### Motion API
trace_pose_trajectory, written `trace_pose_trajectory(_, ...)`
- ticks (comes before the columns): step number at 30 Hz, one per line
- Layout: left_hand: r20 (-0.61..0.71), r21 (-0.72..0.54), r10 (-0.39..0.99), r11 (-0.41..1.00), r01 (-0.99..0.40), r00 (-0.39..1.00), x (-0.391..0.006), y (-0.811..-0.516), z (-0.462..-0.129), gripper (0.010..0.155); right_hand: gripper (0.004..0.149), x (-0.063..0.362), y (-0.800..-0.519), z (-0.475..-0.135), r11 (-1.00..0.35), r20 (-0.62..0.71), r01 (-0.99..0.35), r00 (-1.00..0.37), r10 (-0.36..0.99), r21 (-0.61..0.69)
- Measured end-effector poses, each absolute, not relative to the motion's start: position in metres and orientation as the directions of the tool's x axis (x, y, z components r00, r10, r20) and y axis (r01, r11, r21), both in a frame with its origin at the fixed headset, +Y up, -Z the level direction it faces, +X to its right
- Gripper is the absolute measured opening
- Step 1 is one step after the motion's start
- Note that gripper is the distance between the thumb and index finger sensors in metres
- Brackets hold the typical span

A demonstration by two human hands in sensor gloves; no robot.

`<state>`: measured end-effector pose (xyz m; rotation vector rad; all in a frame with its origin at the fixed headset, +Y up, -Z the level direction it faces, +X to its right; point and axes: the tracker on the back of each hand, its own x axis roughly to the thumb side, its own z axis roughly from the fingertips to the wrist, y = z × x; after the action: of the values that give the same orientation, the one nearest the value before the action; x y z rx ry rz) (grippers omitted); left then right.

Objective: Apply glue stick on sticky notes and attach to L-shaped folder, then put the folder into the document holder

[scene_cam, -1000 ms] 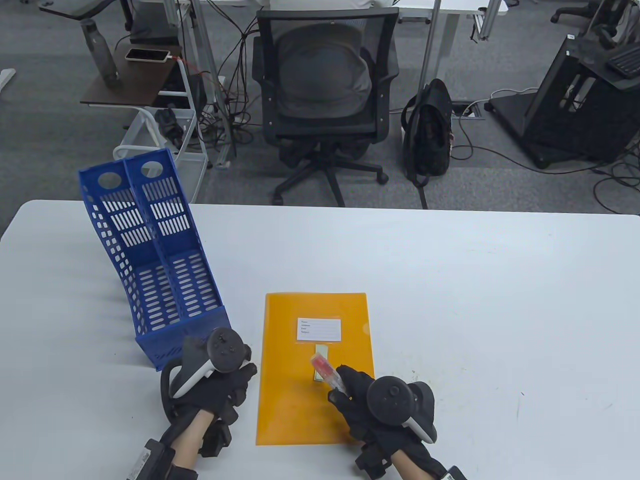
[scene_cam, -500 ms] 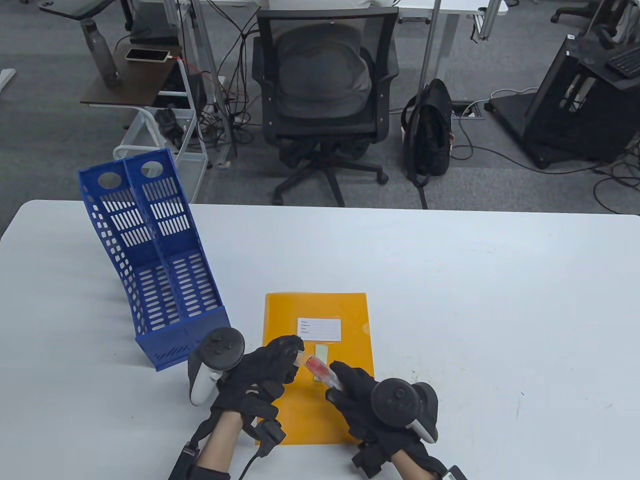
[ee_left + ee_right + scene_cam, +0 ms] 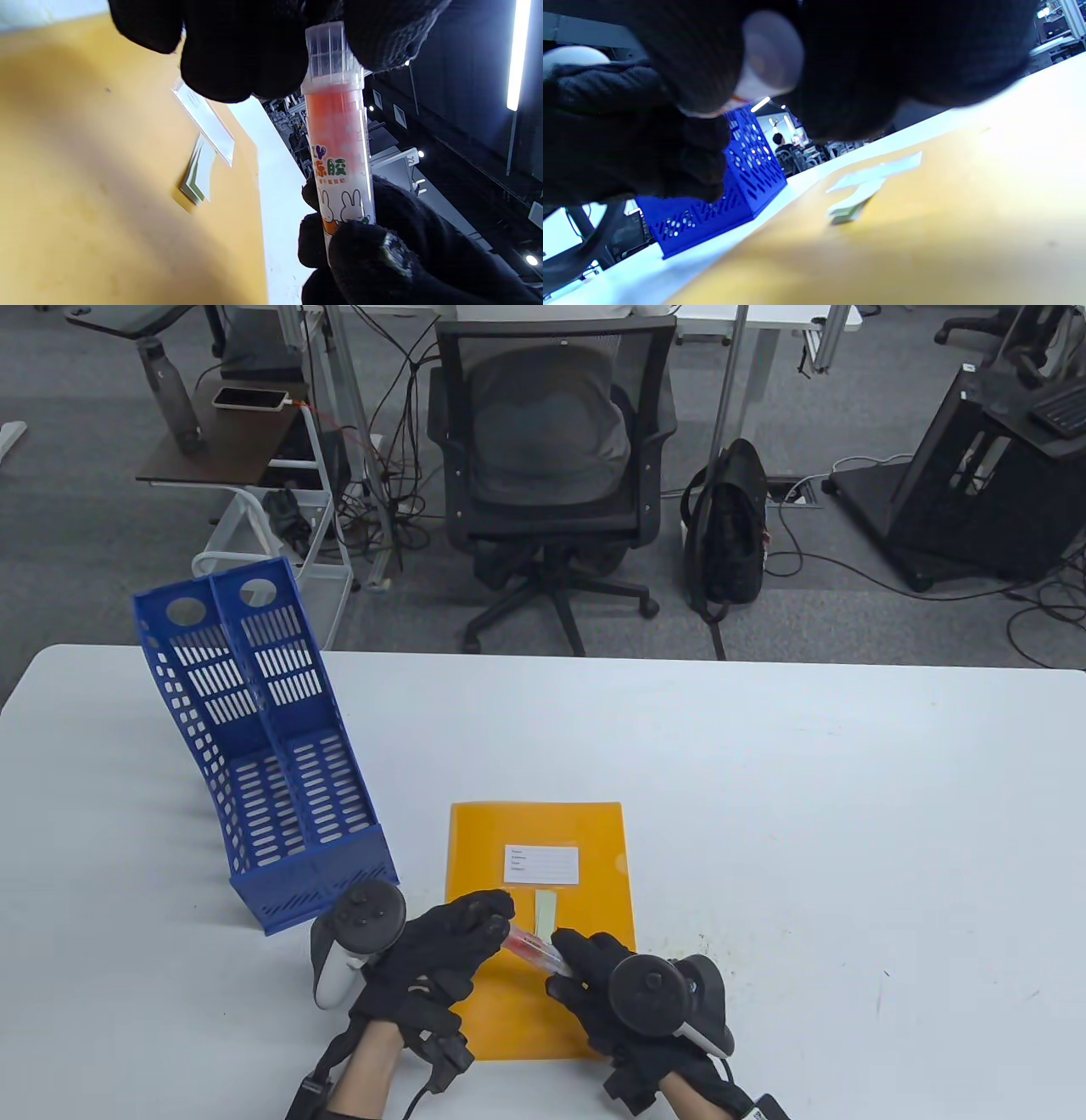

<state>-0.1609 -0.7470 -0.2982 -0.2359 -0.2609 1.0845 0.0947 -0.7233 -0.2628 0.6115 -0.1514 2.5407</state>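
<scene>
An orange L-shaped folder (image 3: 585,831) lies flat near the table's front edge, with a white label and a small pad of yellow sticky notes (image 3: 545,909) on it. Above the folder both hands hold a glue stick (image 3: 533,948) with a clear cap and red core. My left hand (image 3: 475,920) pinches the cap end (image 3: 328,51). My right hand (image 3: 577,963) grips the stick's body (image 3: 339,169). The sticky notes (image 3: 198,171) lie just beyond the hands. A blue document holder (image 3: 263,746) stands at the left.
A bare white table (image 3: 806,814) stretches to the right and behind the folder. Beyond the far edge stand an office chair (image 3: 547,475), a backpack (image 3: 728,530) and a small side table with a bottle and a phone.
My left hand came from the table beside the holder over the folder and took hold of the glue stick's cap end. My right hand lowered the stick slightly towards the left.
</scene>
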Motion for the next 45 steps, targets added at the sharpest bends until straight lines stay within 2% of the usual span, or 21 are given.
trace_pose_trajectory(5,0.102,-0.31,0.9,0.434,-0.846,0.424,-0.161,-0.748,-0.296,0.052,0.061,0.092,-0.722,-0.262,-0.832,0.447,-0.552,-0.732,0.515,0.054)
trace_pose_trajectory(19,0.112,-0.31,0.912,0.41,-0.858,0.395,-0.154,-0.746,-0.29,0.053,0.06,0.089,-0.721,-0.258,-0.827,0.459,-0.56,-0.722,0.518,0.052)
trace_pose_trajectory(28,0.135,-0.376,0.911,0.411,-0.83,0.39,-0.148,-0.746,-0.29,0.053,0.061,0.086,-0.719,-0.256,-0.887,0.443,-0.462,-0.799,0.407,-0.019)
trace_pose_trajectory(30,0.145,-0.385,0.898,0.437,-0.813,0.414,-0.146,-0.745,-0.289,0.054,0.064,0.088,-0.72,-0.256,-0.898,0.433,-0.441,-0.81,0.396,-0.004)
trace_pose_trajectory(32,0.154,-0.444,0.893,0.445,-0.778,0.423,-0.14,-0.748,-0.288,0.054,0.075,0.088,-0.72,-0.257,-0.885,0.439,-0.465,-0.79,0.427,0.023)
trace_pose_trajectory(35,0.164,-0.488,0.882,0.462,-0.741,0.442,-0.128,-0.752,-0.286,0.055,0.08,0.084,-0.72,-0.256,-0.864,0.458,-0.499,-0.753,0.472,0.07)
trace_pose_trajectory(37,0.179,-0.472,0.863,0.496,-0.728,0.472,-0.125,-0.752,-0.285,0.056,0.084,0.084,-0.719,-0.255,-0.895,0.466,-0.443,-0.781,0.415,0.053)
trace_pose_trajectory(40,0.171,-0.449,0.86,0.502,-0.739,0.48,-0.128,-0.752,-0.285,0.07,0.088,0.091,-0.715,-0.258,-0.903,0.458,-0.429,-0.804,0.38,-0.003)
trace_pose_trajectory(45,0.107,-0.393,0.891,0.446,-0.804,0.442,-0.147,-0.758,-0.287,0.064,0.091,0.127,-0.709,-0.272,-0.895,0.352,-0.438,-0.854,0.382,-0.091)
